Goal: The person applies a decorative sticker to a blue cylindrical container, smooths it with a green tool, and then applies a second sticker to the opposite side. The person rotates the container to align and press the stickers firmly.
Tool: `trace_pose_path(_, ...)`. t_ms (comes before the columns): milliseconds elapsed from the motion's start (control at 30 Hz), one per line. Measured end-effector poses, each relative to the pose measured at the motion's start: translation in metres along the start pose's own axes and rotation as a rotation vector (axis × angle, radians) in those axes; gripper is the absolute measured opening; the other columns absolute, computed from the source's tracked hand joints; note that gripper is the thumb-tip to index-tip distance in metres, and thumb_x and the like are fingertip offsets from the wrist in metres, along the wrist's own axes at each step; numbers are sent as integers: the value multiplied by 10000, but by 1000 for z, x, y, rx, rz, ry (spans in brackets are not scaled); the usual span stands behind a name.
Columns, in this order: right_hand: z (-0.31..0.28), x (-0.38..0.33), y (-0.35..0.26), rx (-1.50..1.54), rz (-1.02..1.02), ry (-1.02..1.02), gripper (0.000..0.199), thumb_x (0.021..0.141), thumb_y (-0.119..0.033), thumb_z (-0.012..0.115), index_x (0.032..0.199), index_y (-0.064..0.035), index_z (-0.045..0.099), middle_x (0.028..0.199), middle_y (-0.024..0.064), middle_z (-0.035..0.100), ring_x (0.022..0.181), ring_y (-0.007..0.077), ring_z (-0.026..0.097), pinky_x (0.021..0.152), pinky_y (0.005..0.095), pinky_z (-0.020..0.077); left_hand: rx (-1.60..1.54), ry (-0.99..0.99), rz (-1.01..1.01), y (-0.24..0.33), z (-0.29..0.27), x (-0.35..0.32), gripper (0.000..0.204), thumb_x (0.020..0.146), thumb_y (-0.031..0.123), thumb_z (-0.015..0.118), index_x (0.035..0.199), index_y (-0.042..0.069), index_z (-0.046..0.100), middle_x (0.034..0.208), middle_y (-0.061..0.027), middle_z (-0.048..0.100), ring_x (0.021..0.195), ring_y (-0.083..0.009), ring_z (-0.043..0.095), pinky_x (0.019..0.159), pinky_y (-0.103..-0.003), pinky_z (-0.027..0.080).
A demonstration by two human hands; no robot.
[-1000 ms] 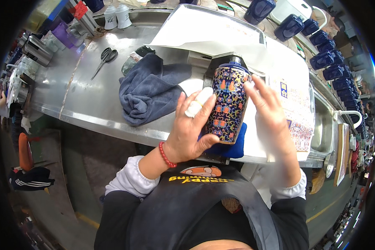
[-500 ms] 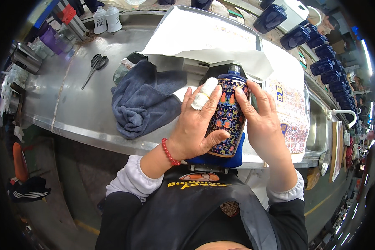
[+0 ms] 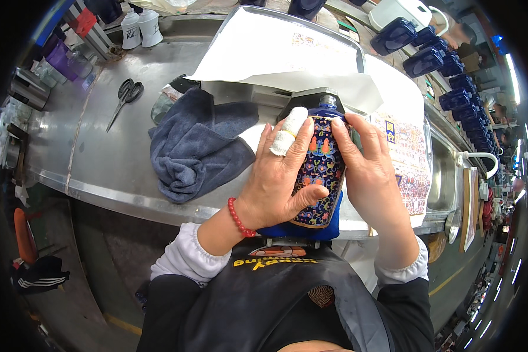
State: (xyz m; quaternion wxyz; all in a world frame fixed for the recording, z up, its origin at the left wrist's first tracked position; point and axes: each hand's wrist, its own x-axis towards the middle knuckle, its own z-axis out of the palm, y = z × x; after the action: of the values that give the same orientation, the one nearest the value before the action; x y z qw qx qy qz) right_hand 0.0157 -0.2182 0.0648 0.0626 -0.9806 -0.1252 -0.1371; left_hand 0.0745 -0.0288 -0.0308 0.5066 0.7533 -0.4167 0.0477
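A dark blue glass bottle (image 3: pixel 321 167) with a colourful floral pattern leans back on a dark support, its neck pointing away from me and its lower end over a blue cloth (image 3: pixel 331 230). My left hand (image 3: pixel 273 179) holds its left side; the thumb lies across the front, and one finger wears a white wrap (image 3: pixel 288 134). Along the upper right side my right hand (image 3: pixel 372 167) has its fingertips on the pattern and the edge. Parts of the bottle's sides are covered by my fingers.
Left of the bottle lies a crumpled grey-blue towel (image 3: pixel 199 155), with black scissors (image 3: pixel 125 98) farther left. White paper (image 3: pixel 270 50) covers a tray behind. Patterned sheets (image 3: pixel 413 176) lie at right, before a sink (image 3: pixel 444 182). Blue bottles (image 3: pixel 423 61) line the back right.
The whole view has shifted slightly. Both hands stay on the bottle in nearly the same grip, and the left thumb still lies across its front.
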Motion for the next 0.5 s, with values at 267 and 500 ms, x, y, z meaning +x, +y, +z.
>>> trace_pose_path(267, -1, 3, 1, 16, -2, 3, 669, 763, 89, 641, 1417, -31, 569, 1365, 215, 527, 1218, 414, 538, 1025, 485, 480, -47, 88, 29, 5, -3, 8, 895, 993, 642, 518, 1533, -59, 379, 1480, -324, 458, 1353, -471, 460, 1181, -574, 270)
trace_pose_path(500, 3, -6, 5, 56, 32, 53, 666, 790, 134, 606, 1435, -25, 551, 1378, 220, 531, 1234, 406, 537, 1046, 480, 470, -464, 159, -314, -8, -8, 51, 313, 1012, 215, 642, 1204, -26, 588, 1125, -113, 666, 1065, -170, 633, 938, -311, 502)
